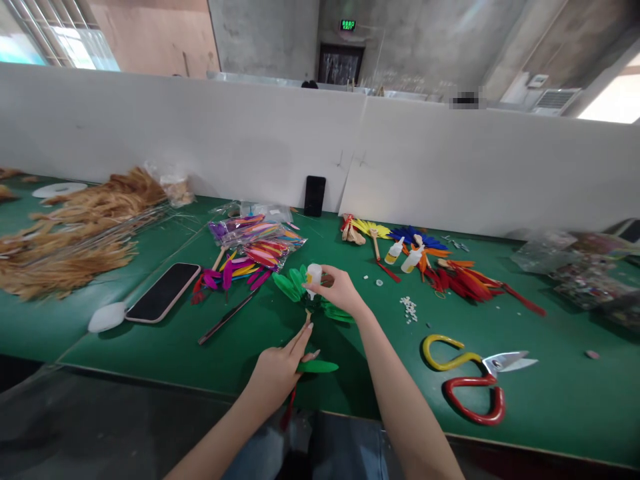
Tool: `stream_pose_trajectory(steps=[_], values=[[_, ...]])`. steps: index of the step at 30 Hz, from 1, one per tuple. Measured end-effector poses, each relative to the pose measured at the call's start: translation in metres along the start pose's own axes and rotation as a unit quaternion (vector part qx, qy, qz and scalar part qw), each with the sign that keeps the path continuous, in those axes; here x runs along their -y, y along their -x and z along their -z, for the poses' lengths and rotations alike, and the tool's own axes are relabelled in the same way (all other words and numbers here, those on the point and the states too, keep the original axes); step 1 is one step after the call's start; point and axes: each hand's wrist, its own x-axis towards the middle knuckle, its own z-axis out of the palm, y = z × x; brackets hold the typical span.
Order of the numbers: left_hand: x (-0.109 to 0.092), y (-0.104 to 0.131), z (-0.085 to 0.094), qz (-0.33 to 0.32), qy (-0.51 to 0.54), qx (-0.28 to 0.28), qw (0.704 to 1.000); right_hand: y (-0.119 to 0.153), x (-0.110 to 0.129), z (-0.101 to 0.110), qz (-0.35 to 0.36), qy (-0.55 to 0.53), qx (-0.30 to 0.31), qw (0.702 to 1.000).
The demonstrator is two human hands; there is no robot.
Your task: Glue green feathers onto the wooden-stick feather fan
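Note:
My right hand (337, 288) grips a small white glue bottle (314, 275), its nozzle pointing down over the middle of a fan of green feathers (287, 287). The fan lies on the green table, with feathers on both sides of the bottle. Just below, my left hand (283, 370) has its fingers on the wooden stick (309, 316) at the fan's base. A loose green feather (320, 367) sticks out to the right from under the left hand. A red tassel (289, 408) hangs near the table's front edge.
Large scissors (465, 390) lie at the right, beyond small white beads (409, 309). Two more glue bottles (403, 256) stand among coloured feathers. Tweezers (227, 319), a phone (164, 293), bagged feathers (260, 240) and brown fibres (75, 240) are at the left. A white partition (240, 140) runs behind.

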Motion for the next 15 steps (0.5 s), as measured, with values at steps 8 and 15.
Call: stream_pose_trajectory(steps=[8, 15], values=[[0.000, -0.002, 0.004, 0.002, 0.012, 0.016, 1.000, 0.002, 0.006, 0.006, -0.001, 0.000, -0.004, 1.000], [0.000, 0.001, 0.004, 0.029, 0.096, 0.027, 0.995, 0.005, 0.010, 0.002, 0.064, 0.027, 0.018, 0.997]])
